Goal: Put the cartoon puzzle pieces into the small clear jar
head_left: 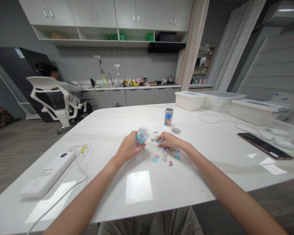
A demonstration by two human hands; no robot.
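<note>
My left hand [131, 143] is wrapped around a small blue-and-pink can [141, 137], tilted, with a clear, shiny end toward me. Whether anything is inside it I cannot make out. To its right my right hand [170, 140] reaches down onto a pile of colourful jigsaw puzzle pieces [170, 150], its fingers curled around some of them. Several loose pieces lie nearer to me, including a turquoise piece [155, 160] and a pink-edged piece [170, 164]. Beyond the right hand lies a round lid [175, 130], and behind it a blue printed can [169, 117] stands upright with its grey lid on.
The white table [108, 192] carries a white power strip [49, 174] with cables at left. At right are a dark phone [264, 146], a charging cable and lidded plastic boxes [189, 100]. Across the room a person sits in a white chair [48, 98] near the kitchen counter.
</note>
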